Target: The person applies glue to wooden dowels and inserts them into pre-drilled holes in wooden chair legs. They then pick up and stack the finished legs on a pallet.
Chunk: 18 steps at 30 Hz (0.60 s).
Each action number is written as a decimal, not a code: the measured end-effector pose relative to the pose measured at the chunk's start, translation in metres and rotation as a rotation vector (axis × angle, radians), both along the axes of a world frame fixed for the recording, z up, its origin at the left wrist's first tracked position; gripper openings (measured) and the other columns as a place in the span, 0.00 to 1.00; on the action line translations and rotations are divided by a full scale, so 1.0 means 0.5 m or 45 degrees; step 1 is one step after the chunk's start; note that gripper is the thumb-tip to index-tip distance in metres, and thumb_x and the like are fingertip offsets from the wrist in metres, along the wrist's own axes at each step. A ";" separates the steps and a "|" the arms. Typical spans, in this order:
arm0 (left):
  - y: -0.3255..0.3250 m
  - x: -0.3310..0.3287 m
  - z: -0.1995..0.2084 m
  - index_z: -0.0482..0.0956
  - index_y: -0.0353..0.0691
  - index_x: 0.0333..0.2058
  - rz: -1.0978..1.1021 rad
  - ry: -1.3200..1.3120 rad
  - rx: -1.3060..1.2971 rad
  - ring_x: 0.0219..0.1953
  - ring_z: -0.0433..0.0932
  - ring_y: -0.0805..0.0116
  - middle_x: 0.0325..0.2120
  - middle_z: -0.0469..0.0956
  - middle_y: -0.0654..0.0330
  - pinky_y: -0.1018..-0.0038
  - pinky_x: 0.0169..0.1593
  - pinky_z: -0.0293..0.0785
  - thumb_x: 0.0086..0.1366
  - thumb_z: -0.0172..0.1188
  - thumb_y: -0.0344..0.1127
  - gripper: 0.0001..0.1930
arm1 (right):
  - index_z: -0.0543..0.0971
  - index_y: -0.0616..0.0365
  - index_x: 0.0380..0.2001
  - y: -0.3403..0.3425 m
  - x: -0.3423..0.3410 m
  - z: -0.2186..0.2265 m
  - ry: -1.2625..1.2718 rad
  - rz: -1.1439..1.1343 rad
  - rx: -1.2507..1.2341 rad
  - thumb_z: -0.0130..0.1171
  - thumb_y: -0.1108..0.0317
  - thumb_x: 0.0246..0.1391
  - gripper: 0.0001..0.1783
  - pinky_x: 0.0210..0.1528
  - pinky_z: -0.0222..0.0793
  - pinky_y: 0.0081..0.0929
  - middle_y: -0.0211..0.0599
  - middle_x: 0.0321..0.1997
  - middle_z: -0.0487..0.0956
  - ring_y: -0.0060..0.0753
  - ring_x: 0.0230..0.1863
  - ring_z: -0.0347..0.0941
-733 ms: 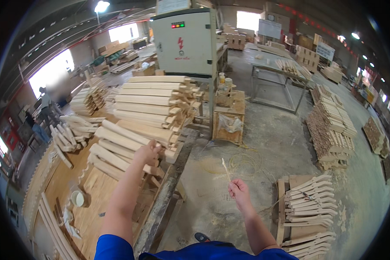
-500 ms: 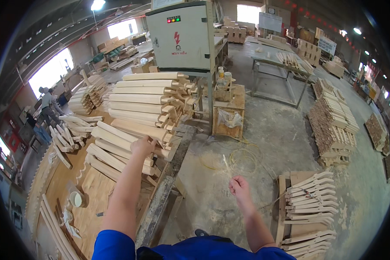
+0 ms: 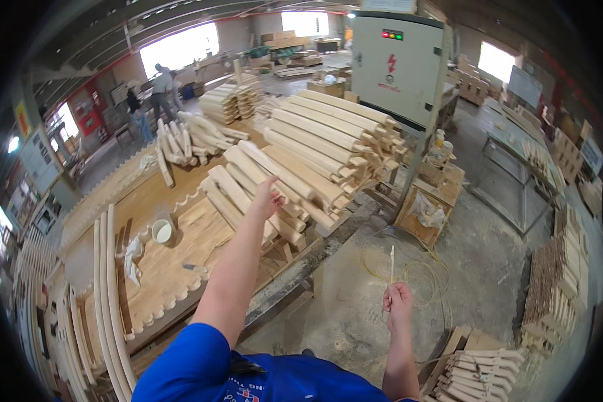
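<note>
My left hand [image 3: 268,200] reaches out over a small stack of pale wooden pieces [image 3: 242,175], fingers apart. Whether its fingertips touch the wood I cannot tell. My right hand [image 3: 398,301] is closed around a thin pale stick [image 3: 392,262] that points up from the fist, held in the air over the floor. Just beyond the left hand lies a larger stack of shaped wooden bars [image 3: 315,137], their notched ends toward the right.
On the wooden bench [image 3: 194,224] stand a cup of whitish liquid [image 3: 162,231], a flat brush [image 3: 195,267] and a crumpled white cloth [image 3: 133,260]. An electrical cabinet [image 3: 396,74] rises behind the stacks. A coiled hose [image 3: 442,281] lies on the floor. People [image 3: 161,94] stand far left.
My view has swung left, so the bench and stacks sit farther right. My left hand's fingers, earlier bent down at the wood, now spread. The right hand still grips the stick.
</note>
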<state>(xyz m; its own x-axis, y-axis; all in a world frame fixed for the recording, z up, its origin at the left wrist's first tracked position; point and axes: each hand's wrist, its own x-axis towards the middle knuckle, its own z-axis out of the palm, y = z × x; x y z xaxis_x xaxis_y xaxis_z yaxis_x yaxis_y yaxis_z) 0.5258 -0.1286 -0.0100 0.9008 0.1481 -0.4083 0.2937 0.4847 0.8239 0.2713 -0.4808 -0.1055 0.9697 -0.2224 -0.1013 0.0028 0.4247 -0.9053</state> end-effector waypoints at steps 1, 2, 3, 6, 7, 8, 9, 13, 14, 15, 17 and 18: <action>-0.029 -0.008 0.004 0.47 0.47 0.64 -0.019 -0.081 0.505 0.30 0.75 0.60 0.33 0.75 0.49 0.70 0.26 0.74 0.55 0.58 0.46 0.41 | 0.70 0.53 0.29 0.004 0.006 -0.001 0.003 0.031 -0.022 0.52 0.70 0.57 0.03 0.16 0.53 0.13 0.26 0.20 0.70 0.13 0.16 0.60; -0.049 -0.018 0.019 0.49 0.47 0.63 -0.026 -0.164 1.025 0.30 0.75 0.61 0.33 0.75 0.49 0.69 0.29 0.75 0.56 0.58 0.49 0.40 | 0.70 0.54 0.29 0.024 0.018 0.000 -0.007 0.068 -0.031 0.53 0.70 0.57 0.03 0.16 0.53 0.13 0.26 0.20 0.70 0.13 0.17 0.60; -0.061 -0.028 0.031 0.52 0.46 0.63 -0.177 -0.237 1.336 0.32 0.76 0.61 0.33 0.76 0.50 0.68 0.31 0.76 0.56 0.57 0.51 0.39 | 0.70 0.54 0.29 0.045 0.030 0.002 -0.017 0.104 -0.033 0.53 0.70 0.56 0.03 0.17 0.54 0.12 0.25 0.21 0.71 0.12 0.17 0.60; -0.166 -0.051 0.083 0.62 0.52 0.59 -1.017 -0.005 1.453 0.44 0.76 0.63 0.36 0.78 0.53 0.68 0.42 0.75 0.56 0.55 0.58 0.34 | 0.70 0.55 0.30 0.060 0.050 0.012 0.002 0.127 -0.068 0.53 0.71 0.56 0.03 0.16 0.53 0.12 0.26 0.21 0.71 0.12 0.16 0.60; -0.175 -0.054 0.081 0.65 0.50 0.57 -1.081 -0.086 1.814 0.44 0.76 0.62 0.37 0.78 0.53 0.67 0.42 0.75 0.56 0.56 0.57 0.32 | 0.70 0.54 0.29 0.076 0.052 0.018 -0.001 0.156 -0.070 0.53 0.71 0.57 0.03 0.16 0.53 0.13 0.26 0.20 0.70 0.13 0.16 0.60; -0.188 -0.060 0.070 0.68 0.49 0.54 -1.146 -0.173 2.171 0.44 0.76 0.62 0.38 0.78 0.53 0.67 0.43 0.75 0.55 0.57 0.56 0.30 | 0.69 0.54 0.29 0.087 0.050 0.023 -0.001 0.176 -0.077 0.52 0.70 0.57 0.04 0.16 0.53 0.13 0.26 0.20 0.70 0.14 0.16 0.60; -0.192 -0.057 0.061 0.71 0.48 0.52 -1.206 -0.264 2.532 0.45 0.76 0.61 0.39 0.78 0.53 0.66 0.43 0.74 0.55 0.57 0.55 0.28 | 0.69 0.54 0.29 0.094 0.049 0.026 -0.002 0.192 -0.084 0.52 0.70 0.57 0.04 0.16 0.53 0.13 0.27 0.20 0.70 0.14 0.16 0.60; -0.163 -0.028 0.033 0.76 0.46 0.45 -1.058 -0.162 2.785 0.43 0.77 0.61 0.38 0.79 0.56 0.67 0.40 0.75 0.54 0.58 0.47 0.21 | 0.69 0.54 0.29 0.102 0.032 0.008 0.000 0.212 0.033 0.52 0.71 0.57 0.04 0.16 0.53 0.13 0.27 0.20 0.70 0.14 0.16 0.60; -0.146 -0.027 0.028 0.77 0.47 0.45 -1.047 -0.237 2.804 0.41 0.79 0.61 0.37 0.80 0.58 0.67 0.37 0.76 0.54 0.58 0.45 0.20 | 0.69 0.55 0.29 0.098 0.025 0.002 -0.001 0.211 0.046 0.53 0.71 0.57 0.04 0.16 0.53 0.13 0.27 0.20 0.71 0.13 0.16 0.60; -0.134 -0.025 0.031 0.77 0.47 0.44 -1.034 -0.327 2.825 0.39 0.80 0.61 0.37 0.80 0.59 0.68 0.35 0.77 0.54 0.59 0.43 0.19 | 0.70 0.56 0.30 0.092 0.021 -0.001 -0.008 0.201 0.059 0.53 0.71 0.56 0.04 0.15 0.53 0.13 0.27 0.20 0.71 0.13 0.16 0.60; -0.137 -0.025 0.051 0.76 0.44 0.43 -1.061 -0.429 2.759 0.37 0.80 0.57 0.35 0.80 0.55 0.65 0.39 0.76 0.55 0.57 0.43 0.17 | 0.70 0.56 0.29 0.072 0.014 -0.006 0.039 0.109 0.036 0.53 0.71 0.57 0.04 0.16 0.53 0.13 0.27 0.20 0.71 0.13 0.16 0.60; -0.146 -0.026 0.069 0.75 0.44 0.45 -0.992 -0.419 2.692 0.38 0.80 0.55 0.35 0.80 0.53 0.63 0.41 0.75 0.55 0.56 0.43 0.19 | 0.70 0.56 0.29 0.056 0.009 -0.007 0.064 0.066 0.018 0.53 0.71 0.57 0.04 0.16 0.53 0.13 0.27 0.20 0.71 0.13 0.16 0.60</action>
